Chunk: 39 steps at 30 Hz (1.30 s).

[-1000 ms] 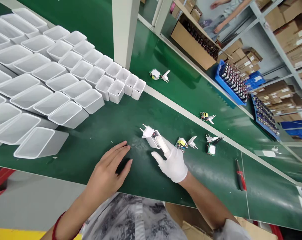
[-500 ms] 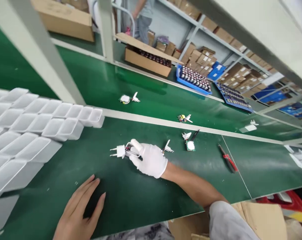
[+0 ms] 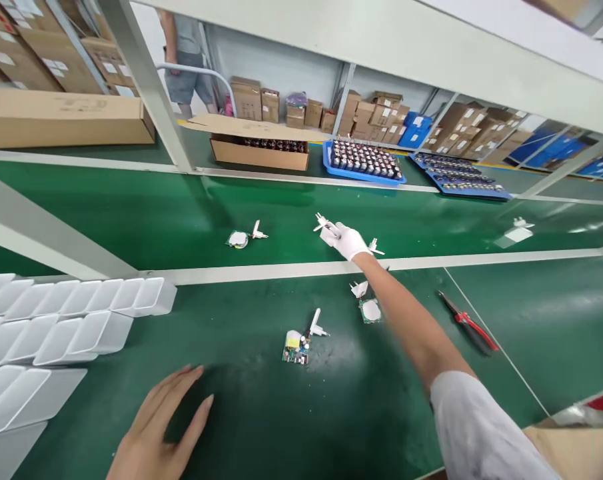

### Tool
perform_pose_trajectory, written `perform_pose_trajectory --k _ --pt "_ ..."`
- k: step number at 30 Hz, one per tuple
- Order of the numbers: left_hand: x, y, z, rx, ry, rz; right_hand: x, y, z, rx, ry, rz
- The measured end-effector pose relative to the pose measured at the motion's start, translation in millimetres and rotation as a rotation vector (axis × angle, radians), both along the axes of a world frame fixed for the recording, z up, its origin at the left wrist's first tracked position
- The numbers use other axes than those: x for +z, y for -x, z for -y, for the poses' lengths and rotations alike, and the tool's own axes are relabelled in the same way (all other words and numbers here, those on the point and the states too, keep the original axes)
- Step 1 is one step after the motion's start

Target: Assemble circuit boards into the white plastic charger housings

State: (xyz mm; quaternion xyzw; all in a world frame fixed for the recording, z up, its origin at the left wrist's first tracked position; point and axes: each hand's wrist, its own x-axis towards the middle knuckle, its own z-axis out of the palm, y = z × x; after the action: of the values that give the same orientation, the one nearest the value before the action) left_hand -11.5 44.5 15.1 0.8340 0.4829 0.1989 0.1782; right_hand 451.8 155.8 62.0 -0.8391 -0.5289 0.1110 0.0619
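My right hand, in a white glove, is stretched far out over the green belt and is closed on a white plug adapter with its pins pointing left. My bare left hand lies flat and open on the green table near its front edge, holding nothing. A circuit board with a white plug piece lies on the table between my hands. Another board and plug piece lie partly under my right forearm. A further board with plug rests on the belt to the left.
White plastic housings lie in rows at the left. Red-handled pliers lie at the right. Blue trays of parts, cardboard boxes and a grey frame post stand beyond the belt. A person stands at the back.
My right hand has carried the plug adapter from the near table out over the belt. The view has tilted up. My left hand has stayed flat.
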Motion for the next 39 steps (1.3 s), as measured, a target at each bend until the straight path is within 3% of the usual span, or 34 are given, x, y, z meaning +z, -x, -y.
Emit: perform_pose_trajectory --k 2,5,8,12,16,20,25,27,30,34,39 --pt "12.3 -19 -27 -0.023 0.059 -0.018 1.4 -27 11 0.01 0.053 0.057" --pt "22.4 -56 -78 -0.073 0.02 -0.076 4.1 -68 32 0.082 0.162 0.135" --pt "20.7 -99 -134 -0.186 -0.001 -0.152 -0.7 -98 51 0.188 0.277 0.174" --pt "9.6 -151 -201 -0.169 0.037 -0.196 -12.8 -113 60 0.302 0.345 0.218" --pt "-2.0 -185 -239 -0.185 0.048 -0.204 -18.6 -124 54 0.347 0.365 0.274" --pt "-8.0 -207 -253 -0.259 0.045 -0.2 -17.6 -139 51 0.327 0.356 0.331" --pt "0.3 -214 -247 -0.21 0.001 -0.168 -1.1 -151 68 0.197 0.205 0.424" --pt "7.7 -205 -232 -0.166 -0.016 -0.158 9.1 -149 81 0.163 0.054 0.467" --pt "19.3 -178 -191 -0.14 -0.038 -0.181 21.7 -133 100 0.127 -0.174 0.481" --pt "28.0 -138 -121 -0.099 -0.052 -0.25 30.8 -88 112 -0.011 -0.469 -0.101" --pt "22.1 -121 -58 -0.014 -0.039 -0.307 44.1 6 113 0.186 -0.671 -0.901"
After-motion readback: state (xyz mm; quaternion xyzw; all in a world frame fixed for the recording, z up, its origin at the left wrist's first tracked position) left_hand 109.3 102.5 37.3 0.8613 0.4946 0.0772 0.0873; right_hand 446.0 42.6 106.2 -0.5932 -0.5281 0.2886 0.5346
